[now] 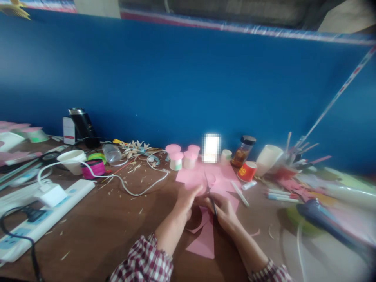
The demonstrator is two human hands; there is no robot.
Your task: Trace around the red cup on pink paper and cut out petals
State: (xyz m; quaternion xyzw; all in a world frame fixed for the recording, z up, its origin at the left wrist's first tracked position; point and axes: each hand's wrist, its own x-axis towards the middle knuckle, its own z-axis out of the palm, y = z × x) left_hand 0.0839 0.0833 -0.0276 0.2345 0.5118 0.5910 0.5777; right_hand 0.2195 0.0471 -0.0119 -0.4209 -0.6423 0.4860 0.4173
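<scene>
Pink paper is between the two hands, pinched at its near left side by the left hand, thumb on top and the other fingers mostly hidden beneath. The right hand has its fingers closed around the dark handles of scissors, whose blades point away over the paper; blur hides how far they are parted. Just below the hands, pink offcuts with curved and straight edges are over the brown worktop. Beyond the fingers, pink sheets lie flat, with a white pen slanting across their right edge.

Behind the sheets and to their left stand small pale cups topped with pink discs. To the right are a dark-lidded jar, a tilted red cup and a leaning white cup. Farther left, a white power strip carries a plugged-in white adapter. A blue partition rises behind everything.
</scene>
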